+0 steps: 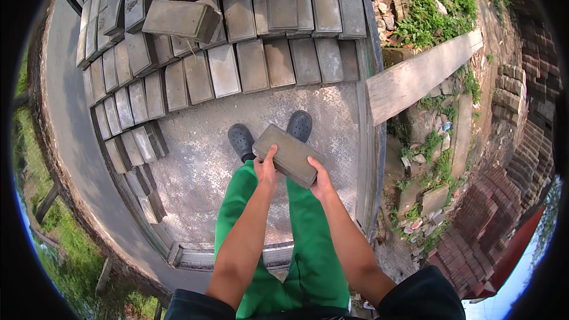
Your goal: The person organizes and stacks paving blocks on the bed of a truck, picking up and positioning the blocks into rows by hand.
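Observation:
A grey rectangular paving brick [288, 153] is held up in front of my legs, tilted with its right end lower. My left hand [267, 168] grips its left end, thumb on the upper face. At the opposite end my right hand [320, 178] is closed on the brick too, thumb over the edge; the fingers underneath are hidden. Beyond my feet, stacked rows of similar grey bricks [253, 65] stand side by side on the metal bed. One loose brick [172, 19] lies slantwise on top of the stack.
I stand in dark clogs [299, 125] on a patterned metal truck bed [201, 201]. More bricks [145, 142] line its left side. A wooden plank [424, 77] slopes off the right edge toward rubble and weeds. Red-brown tile stacks [483, 231] stand farther right; a road [77, 130] runs left.

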